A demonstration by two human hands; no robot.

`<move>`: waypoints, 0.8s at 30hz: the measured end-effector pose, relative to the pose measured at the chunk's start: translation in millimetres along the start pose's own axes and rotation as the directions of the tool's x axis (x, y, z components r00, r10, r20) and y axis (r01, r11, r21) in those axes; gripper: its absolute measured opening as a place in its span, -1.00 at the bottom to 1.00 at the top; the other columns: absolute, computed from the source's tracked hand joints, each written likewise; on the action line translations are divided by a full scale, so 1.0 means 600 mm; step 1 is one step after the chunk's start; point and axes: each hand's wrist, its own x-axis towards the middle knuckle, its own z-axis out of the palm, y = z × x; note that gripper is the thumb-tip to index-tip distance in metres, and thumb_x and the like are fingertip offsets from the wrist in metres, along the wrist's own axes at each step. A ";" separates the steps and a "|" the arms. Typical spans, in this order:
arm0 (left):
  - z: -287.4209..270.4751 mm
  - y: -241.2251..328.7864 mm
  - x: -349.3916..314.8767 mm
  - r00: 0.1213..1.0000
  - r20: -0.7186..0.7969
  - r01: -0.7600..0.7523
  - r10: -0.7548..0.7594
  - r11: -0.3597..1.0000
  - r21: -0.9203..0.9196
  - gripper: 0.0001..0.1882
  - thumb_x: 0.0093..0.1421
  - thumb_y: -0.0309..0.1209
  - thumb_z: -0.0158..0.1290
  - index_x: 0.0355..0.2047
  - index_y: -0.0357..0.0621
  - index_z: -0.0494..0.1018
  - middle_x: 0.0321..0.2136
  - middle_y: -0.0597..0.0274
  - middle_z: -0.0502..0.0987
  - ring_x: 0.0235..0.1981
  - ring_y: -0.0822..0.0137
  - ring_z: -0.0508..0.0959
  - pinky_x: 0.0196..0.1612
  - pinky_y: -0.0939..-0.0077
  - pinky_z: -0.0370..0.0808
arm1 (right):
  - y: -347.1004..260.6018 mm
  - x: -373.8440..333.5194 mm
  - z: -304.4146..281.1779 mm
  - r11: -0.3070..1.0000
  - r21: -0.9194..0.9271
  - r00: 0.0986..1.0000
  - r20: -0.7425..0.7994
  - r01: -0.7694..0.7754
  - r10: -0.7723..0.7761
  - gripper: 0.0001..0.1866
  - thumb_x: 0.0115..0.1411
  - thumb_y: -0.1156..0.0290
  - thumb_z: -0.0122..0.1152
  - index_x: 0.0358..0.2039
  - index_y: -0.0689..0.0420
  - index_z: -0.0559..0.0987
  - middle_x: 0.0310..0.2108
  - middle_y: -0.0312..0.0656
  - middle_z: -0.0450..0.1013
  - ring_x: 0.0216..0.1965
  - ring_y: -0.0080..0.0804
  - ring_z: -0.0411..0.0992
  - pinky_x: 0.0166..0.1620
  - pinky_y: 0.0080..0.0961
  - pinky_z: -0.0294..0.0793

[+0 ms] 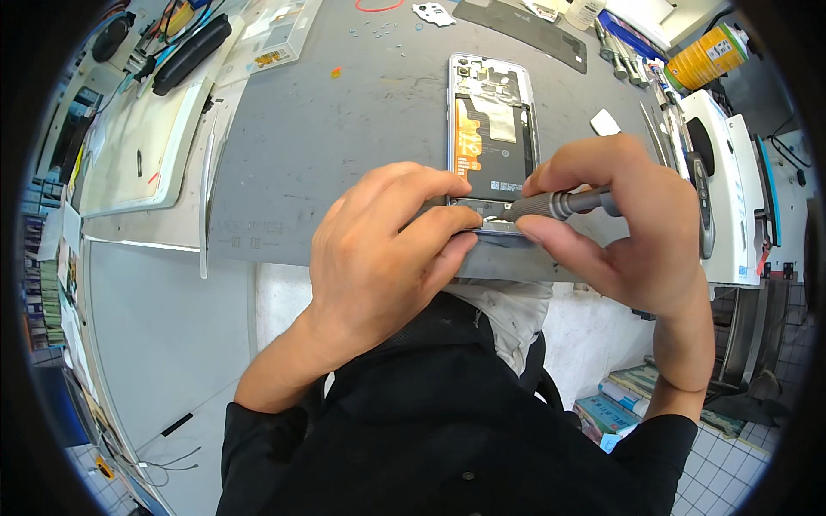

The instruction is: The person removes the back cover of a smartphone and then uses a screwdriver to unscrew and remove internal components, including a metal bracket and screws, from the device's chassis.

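Observation:
An opened smartphone (492, 129) lies on the grey mat, its back off, showing a black battery (508, 153) and an orange flex cable (468, 138). My left hand (387, 232) grips its lower left edge, fingertips on the bottom section and thumb by the lower rim. In my right hand (637, 224) is a grey screwdriver (551, 206) with a knurled collar, pinched between thumb and fingers. It tilts left, its tip reaching the phone's lower board near my left fingertips. My fingers partly cover that lower end.
Tiny screws (379, 36) are scattered on the grey mat (284, 155). A dark back cover (525, 33) lies at the far side, with a small white piece (605, 122) right of the phone. Tools and a yellow can (705, 58) stand right; a clear parts box (275, 34) sits far left.

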 end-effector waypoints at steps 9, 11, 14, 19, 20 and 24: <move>0.011 -0.012 -0.010 0.988 -0.053 -0.141 0.144 0.988 0.066 -0.76 -0.08 -0.49 0.31 -0.34 -0.01 0.61 -0.22 0.45 0.61 -0.08 0.31 0.58 -0.14 0.39 0.51 | -0.035 0.035 -0.032 0.942 -0.334 0.970 0.226 -0.008 0.089 -0.61 -0.05 0.38 0.53 -0.22 0.17 0.56 -0.37 -0.20 0.57 -0.37 -0.30 0.58 -0.38 -0.48 0.53; 0.013 -0.014 -0.011 0.985 -0.071 -0.152 0.157 0.986 0.066 -0.77 -0.07 -0.49 0.31 -0.34 0.00 0.62 -0.22 0.46 0.61 -0.06 0.32 0.57 -0.14 0.39 0.51 | -0.033 0.037 -0.037 0.922 -0.388 0.977 0.200 0.010 0.073 -0.59 -0.08 0.38 0.51 -0.21 0.17 0.56 -0.35 -0.18 0.58 -0.34 -0.26 0.58 -0.36 -0.44 0.54; 0.010 -0.007 -0.010 0.987 -0.076 -0.134 0.138 0.989 0.059 -0.75 -0.15 -0.55 0.37 -0.40 -0.06 0.62 -0.22 0.34 0.64 -0.11 0.19 0.58 -0.12 0.36 0.57 | -0.017 0.036 -0.037 0.936 -0.351 0.980 0.193 0.033 0.038 -0.54 -0.16 0.45 0.48 -0.17 0.18 0.55 -0.27 -0.15 0.60 -0.28 -0.21 0.60 -0.33 -0.41 0.57; 0.011 -0.008 -0.008 0.985 -0.090 -0.140 0.145 0.988 0.061 -0.76 -0.14 -0.55 0.38 -0.43 -0.07 0.61 -0.23 0.34 0.63 -0.11 0.18 0.58 -0.12 0.36 0.56 | -0.028 0.040 -0.047 0.874 -0.482 0.969 0.240 0.066 0.060 -0.53 -0.13 0.39 0.48 -0.17 0.18 0.53 -0.26 -0.18 0.61 -0.28 -0.23 0.61 -0.31 -0.41 0.60; 0.011 -0.008 -0.007 0.984 -0.094 -0.144 0.149 0.988 0.058 -0.77 -0.14 -0.55 0.38 -0.43 -0.07 0.61 -0.23 0.34 0.63 -0.11 0.18 0.58 -0.12 0.36 0.56 | -0.029 0.041 -0.050 0.863 -0.500 0.968 0.242 0.069 0.063 -0.53 -0.11 0.36 0.49 -0.18 0.17 0.52 -0.26 -0.19 0.61 -0.28 -0.23 0.61 -0.30 -0.41 0.60; 0.010 -0.006 -0.009 0.987 -0.092 -0.129 0.134 0.990 0.052 -0.77 -0.15 -0.55 0.39 -0.44 -0.08 0.61 -0.23 0.34 0.63 -0.11 0.18 0.58 -0.12 0.36 0.56 | -0.016 0.040 -0.042 0.931 -0.362 0.969 0.239 0.035 0.056 -0.55 -0.09 0.35 0.51 -0.19 0.17 0.52 -0.25 -0.23 0.62 -0.28 -0.27 0.62 -0.28 -0.43 0.61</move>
